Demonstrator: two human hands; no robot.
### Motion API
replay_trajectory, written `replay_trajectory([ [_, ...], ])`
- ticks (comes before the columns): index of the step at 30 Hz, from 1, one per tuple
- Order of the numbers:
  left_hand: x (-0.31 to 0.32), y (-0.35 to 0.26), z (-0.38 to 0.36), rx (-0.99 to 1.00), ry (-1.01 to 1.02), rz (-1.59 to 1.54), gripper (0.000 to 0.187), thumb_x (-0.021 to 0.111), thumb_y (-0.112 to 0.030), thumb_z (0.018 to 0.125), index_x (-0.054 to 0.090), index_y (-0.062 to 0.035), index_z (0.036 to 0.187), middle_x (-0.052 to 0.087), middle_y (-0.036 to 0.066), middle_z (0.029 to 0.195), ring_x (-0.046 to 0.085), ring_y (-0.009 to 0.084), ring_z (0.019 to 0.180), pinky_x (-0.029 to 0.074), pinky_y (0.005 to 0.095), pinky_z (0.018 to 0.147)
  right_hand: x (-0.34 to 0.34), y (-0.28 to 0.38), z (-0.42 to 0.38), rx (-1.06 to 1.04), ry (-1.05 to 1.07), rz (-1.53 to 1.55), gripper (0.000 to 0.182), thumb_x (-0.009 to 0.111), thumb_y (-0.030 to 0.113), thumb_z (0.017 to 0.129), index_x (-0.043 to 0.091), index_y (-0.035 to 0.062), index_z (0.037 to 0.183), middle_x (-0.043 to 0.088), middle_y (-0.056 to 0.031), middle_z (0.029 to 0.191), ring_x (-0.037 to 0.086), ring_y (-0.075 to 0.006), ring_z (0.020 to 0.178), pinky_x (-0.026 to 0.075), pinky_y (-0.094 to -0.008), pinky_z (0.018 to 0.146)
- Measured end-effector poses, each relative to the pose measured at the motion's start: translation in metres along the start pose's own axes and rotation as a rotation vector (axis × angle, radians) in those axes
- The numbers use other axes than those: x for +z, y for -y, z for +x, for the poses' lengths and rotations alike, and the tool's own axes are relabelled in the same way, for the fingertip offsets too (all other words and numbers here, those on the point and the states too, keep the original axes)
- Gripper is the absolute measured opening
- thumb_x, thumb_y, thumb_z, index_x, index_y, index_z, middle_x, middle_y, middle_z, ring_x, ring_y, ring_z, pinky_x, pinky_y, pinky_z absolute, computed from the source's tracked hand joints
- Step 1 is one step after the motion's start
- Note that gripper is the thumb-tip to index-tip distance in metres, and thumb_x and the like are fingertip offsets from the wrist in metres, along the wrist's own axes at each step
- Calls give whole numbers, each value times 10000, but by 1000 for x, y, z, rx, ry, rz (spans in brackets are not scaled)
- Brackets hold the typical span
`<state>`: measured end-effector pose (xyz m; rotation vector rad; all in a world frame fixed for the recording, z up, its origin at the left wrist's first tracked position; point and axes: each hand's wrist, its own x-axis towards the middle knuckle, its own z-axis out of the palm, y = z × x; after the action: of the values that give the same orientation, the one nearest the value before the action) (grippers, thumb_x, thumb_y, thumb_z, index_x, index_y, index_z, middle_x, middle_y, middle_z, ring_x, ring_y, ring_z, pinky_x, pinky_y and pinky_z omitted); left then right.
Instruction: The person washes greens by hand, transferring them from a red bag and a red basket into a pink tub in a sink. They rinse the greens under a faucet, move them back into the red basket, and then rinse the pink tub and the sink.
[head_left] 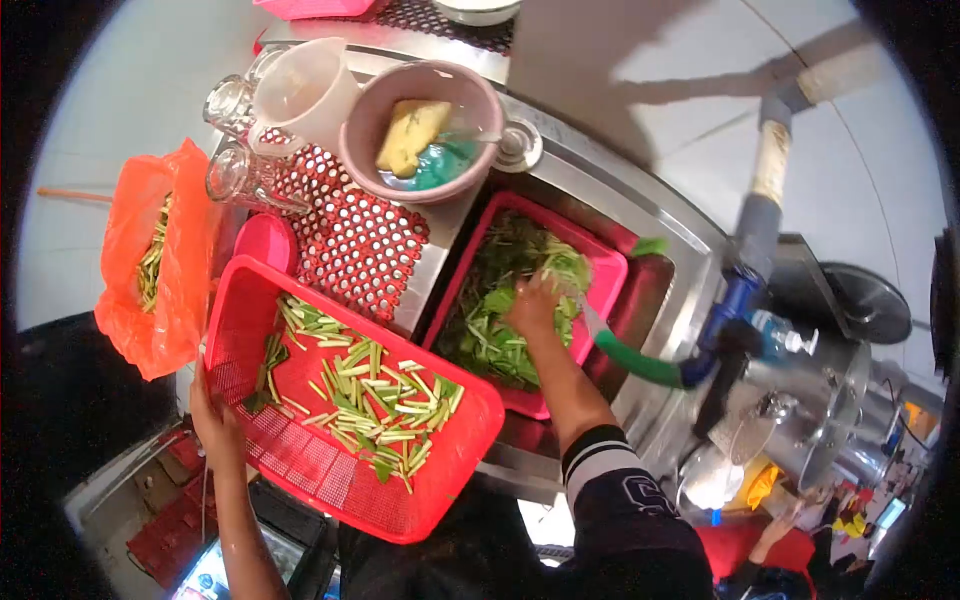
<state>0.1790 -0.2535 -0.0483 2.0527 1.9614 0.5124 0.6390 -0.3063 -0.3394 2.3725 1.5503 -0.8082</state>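
Observation:
My left hand grips the left rim of a red plastic basket, which is tilted. Cut pale-green stalks lie scattered over its bottom. My right hand reaches down into a pink basin in the sink, its fingers closed among leafy greens and partly hidden by them. Pale stalks show just beyond those fingertips. A green hose with a clear end runs into the basin beside my right hand.
A mauve bowl holding a yellow sponge stands on the counter beside a plastic jug, glass mugs and a red perforated mat. An orange bag of cut stalks hangs at left. Blue-grey piping rises at right.

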Motion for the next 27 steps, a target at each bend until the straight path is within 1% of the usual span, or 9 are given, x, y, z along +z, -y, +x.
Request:
replay_trajectory([
  [1, 1, 1, -3, 15, -36, -14, 532, 464, 102, 902, 446, -28, 1417, 551, 195, 1285, 541, 324, 1193, 405, 358, 1012, -11, -2, 6, 46, 24, 80, 980, 872, 500, 580, 498, 94, 1389, 274, -260, 1527, 270, -491, 1379, 279, -602, 1111],
  [8, -4, 2, -7, -27, -64, 86, 436, 477, 44, 956, 492, -28, 1385, 583, 181, 1281, 563, 272, 1191, 418, 351, 1004, -30, -70, 36, 101, 155, 913, 1036, 840, 500, 644, 384, 43, 1454, 330, -261, 1505, 220, -475, 1418, 351, -500, 1113],
  [10, -2, 6, -7, -61, -83, 36, 418, 482, 29, 962, 500, -22, 1377, 582, 174, 1290, 556, 257, 1203, 417, 352, 1010, 4, -44, 34, -56, -75, 47, 1062, 830, 506, 643, 356, 28, 1464, 284, -237, 1541, 181, -484, 1432, 317, -596, 1098],
  [12, 3, 17, -13, -93, -90, 1, 402, 487, 15, 968, 507, -15, 1368, 582, 167, 1299, 548, 243, 1215, 415, 354, 1016, -36, 10, 25, -45, 20, 22, 1049, 805, 481, 671, 313, 52, 1492, 235, -244, 1562, 145, -487, 1443, 167, -681, 1113],
  [14, 4, 33, -15, -141, -114, -47, 381, 490, -10, 979, 514, -4, 1359, 577, 160, 1316, 541, 230, 1224, 409, 347, 1025, 2, 27, 47, -79, -344, 148, 964, 786, 440, 695, 365, 61, 1474, 200, -258, 1569, 149, -490, 1440, 172, -754, 1049],
  [16, 2, 35, -16, -126, -98, -16, 370, 489, -29, 988, 515, -1, 1356, 569, 164, 1329, 539, 229, 1222, 398, 339, 1035, 35, 18, 57, 3, -445, 150, 881, 780, 377, 700, 420, 63, 1441, 244, -261, 1552, 219, -494, 1416, 302, -677, 1048],
  [22, 2, 26, -12, -35, -122, 19, 414, 507, 13, 952, 513, -7, 1365, 584, 158, 1281, 534, 258, 1217, 388, 335, 1042, -13, -23, 8, 7, 362, 432, 871, 800, 381, 681, 442, 89, 1418, 356, -262, 1475, 323, -455, 1370, 329, -524, 1100],
  [25, 1, 23, -12, -51, -128, 40, 423, 508, 16, 951, 505, -6, 1373, 568, 165, 1304, 530, 262, 1229, 390, 342, 1045, -18, 16, -60, -165, 256, 111, 842, 805, 393, 688, 473, 79, 1396, 354, -266, 1476, 322, -460, 1369, 303, -567, 1101],
  [27, 3, 24, -13, -73, -128, 73, 424, 508, 17, 950, 504, -4, 1374, 563, 168, 1311, 529, 258, 1232, 394, 345, 1043, 22, 15, -58, -400, -202, -39, 791, 811, 439, 685, 555, 41, 1319, 338, -259, 1486, 304, -464, 1377, 259, -641, 1092],
])
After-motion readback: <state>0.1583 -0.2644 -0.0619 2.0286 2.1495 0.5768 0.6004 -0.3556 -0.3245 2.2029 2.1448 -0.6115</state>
